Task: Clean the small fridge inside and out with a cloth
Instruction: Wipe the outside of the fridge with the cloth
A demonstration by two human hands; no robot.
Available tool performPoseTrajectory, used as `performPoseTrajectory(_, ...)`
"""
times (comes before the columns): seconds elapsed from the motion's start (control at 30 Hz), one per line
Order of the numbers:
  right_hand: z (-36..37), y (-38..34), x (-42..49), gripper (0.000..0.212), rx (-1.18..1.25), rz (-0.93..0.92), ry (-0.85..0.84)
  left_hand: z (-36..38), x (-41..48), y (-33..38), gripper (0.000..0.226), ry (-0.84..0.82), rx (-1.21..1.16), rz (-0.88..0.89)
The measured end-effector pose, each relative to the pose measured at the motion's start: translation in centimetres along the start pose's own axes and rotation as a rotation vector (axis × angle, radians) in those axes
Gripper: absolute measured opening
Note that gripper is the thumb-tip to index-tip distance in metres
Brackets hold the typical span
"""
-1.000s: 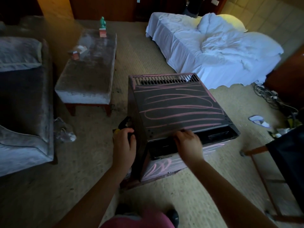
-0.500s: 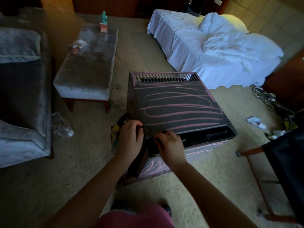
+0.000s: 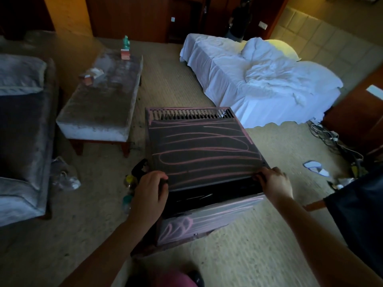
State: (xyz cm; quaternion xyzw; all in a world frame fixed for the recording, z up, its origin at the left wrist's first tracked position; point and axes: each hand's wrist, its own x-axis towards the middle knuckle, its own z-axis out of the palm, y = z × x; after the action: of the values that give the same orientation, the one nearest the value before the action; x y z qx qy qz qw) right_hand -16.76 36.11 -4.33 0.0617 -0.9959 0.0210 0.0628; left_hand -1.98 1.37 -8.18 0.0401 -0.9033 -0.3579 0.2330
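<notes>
The small dark fridge (image 3: 203, 148) stands on the carpet in the middle of the room, its top and front scribbled with pink lines. My left hand (image 3: 150, 193) grips the near left corner of its top. My right hand (image 3: 274, 185) curls over the near right corner of the top edge. Between the hands a dark gap shows under the top panel. No cloth is visible in either hand.
A grey ottoman (image 3: 99, 112) with small items stands at the left, a sofa (image 3: 22, 141) further left. A white bed (image 3: 259, 79) lies behind. Bottles (image 3: 129, 183) lie by the fridge's left side. Cables and litter (image 3: 331, 141) lie at the right, a dark chair (image 3: 356, 214) nearer.
My right hand has slid from the left part of the fridge's front edge to its right corner. The left hand has stayed at the left corner.
</notes>
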Motion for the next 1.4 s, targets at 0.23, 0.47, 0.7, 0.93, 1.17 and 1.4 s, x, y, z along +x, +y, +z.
performPoseTrajectory(0.23, -1.1, 3.3, 1.5, 0.006, 0.24, 0.022, 0.393, 3.6, 1.6, 3.0, 0.024, 0.047, 0.108, -0.017)
performPoseTrajectory(0.47, 2.9, 4.7, 0.9, 0.025, 0.352, -0.26, 0.193, 8.2, 3.6, 7.6, 0.025, -0.047, 0.248, 0.066)
performPoseTrajectory(0.7, 1.7, 5.3, 0.8, 0.029, 0.348, -0.319, 0.194, 9.3, 1.7, 6.8, 0.036, 0.012, 0.443, -0.057)
performPoseTrajectory(0.93, 2.9, 7.2, 2.8, 0.033, 0.464, -0.534, 0.11, 10.0, 1.6, 7.2, 0.043, 0.073, 0.535, -0.215)
performPoseTrajectory(1.17, 2.5, 3.3, 3.3, 0.019, 0.531, -0.36, 0.02, 10.1, 1.3, 7.5, 0.046, 0.06, 0.614, -0.276)
performPoseTrajectory(1.4, 1.3, 5.7, 4.0, 0.036, 0.7, -0.314, 0.041, 10.0, 1.5, 7.8, 0.047, 0.056, 0.637, -0.287)
